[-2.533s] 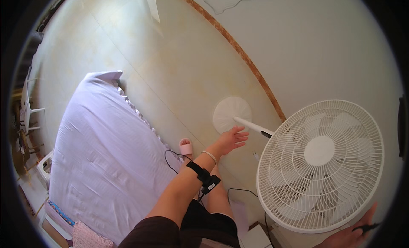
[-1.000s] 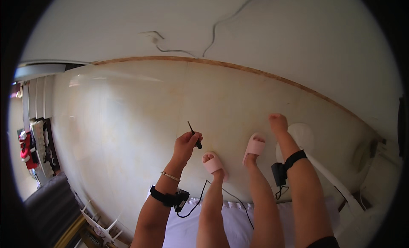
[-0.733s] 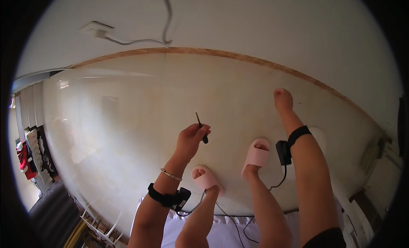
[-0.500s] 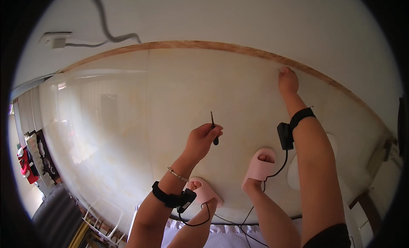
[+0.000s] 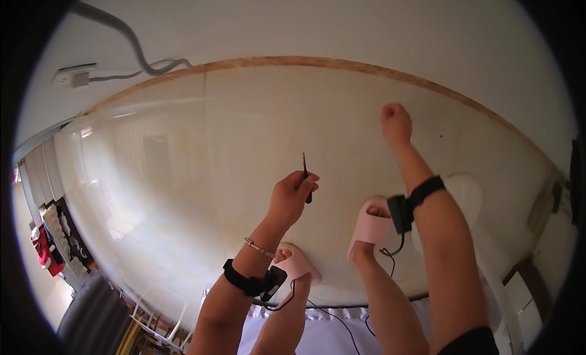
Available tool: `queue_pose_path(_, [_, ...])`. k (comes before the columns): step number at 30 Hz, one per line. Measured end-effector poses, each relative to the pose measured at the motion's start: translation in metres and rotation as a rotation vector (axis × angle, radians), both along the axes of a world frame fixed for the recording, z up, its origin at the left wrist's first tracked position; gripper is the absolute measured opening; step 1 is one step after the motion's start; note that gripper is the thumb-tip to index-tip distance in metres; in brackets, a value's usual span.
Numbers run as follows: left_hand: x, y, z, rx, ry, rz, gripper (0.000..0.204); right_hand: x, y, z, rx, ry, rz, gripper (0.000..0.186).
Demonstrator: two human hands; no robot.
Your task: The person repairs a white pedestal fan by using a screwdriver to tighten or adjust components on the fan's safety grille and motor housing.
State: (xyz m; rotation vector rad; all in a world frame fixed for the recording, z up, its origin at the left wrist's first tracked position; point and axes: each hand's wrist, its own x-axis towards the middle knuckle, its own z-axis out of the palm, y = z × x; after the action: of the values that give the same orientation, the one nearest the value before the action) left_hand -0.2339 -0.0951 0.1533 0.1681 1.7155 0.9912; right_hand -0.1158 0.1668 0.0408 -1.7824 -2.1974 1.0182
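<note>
I have one slim dark tool (image 5: 304,164) above the floor (image 5: 256,123), pinched by the fingers of my left hand (image 5: 290,197). My right hand (image 5: 397,123) is apart from it, fingers curled in; I cannot tell whether they hold anything. I count two pink slippers (image 5: 370,229), two black arm straps (image 5: 427,192), one bracelet (image 5: 260,248).

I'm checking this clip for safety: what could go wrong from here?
If the left hand loosened, the slim dark tool might drop, perhaps near the open-toed left slipper. The black cable hanging from the right forearm device might snag on the right foot during a step.
</note>
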Motion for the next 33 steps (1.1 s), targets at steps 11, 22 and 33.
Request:
queue_pose_path(11, [-0.002, -0.009, 0.211, 0.249, 0.119, -0.216, 0.013, 0.059, -0.144, 0.313, -0.637, 0.753, -0.258, 0.013])
queue_pose_path(22, [0.037, -0.01, 0.487, 0.488, 0.165, -0.649, 0.016, 0.1, -0.221, 0.576, -0.348, 0.825, -0.184, 0.021])
queue_pose_path(33, [0.119, -0.01, 0.605, 0.76, 0.306, -0.908, 0.012, 0.206, -0.235, 0.705, -0.522, 0.996, -0.336, 0.02])
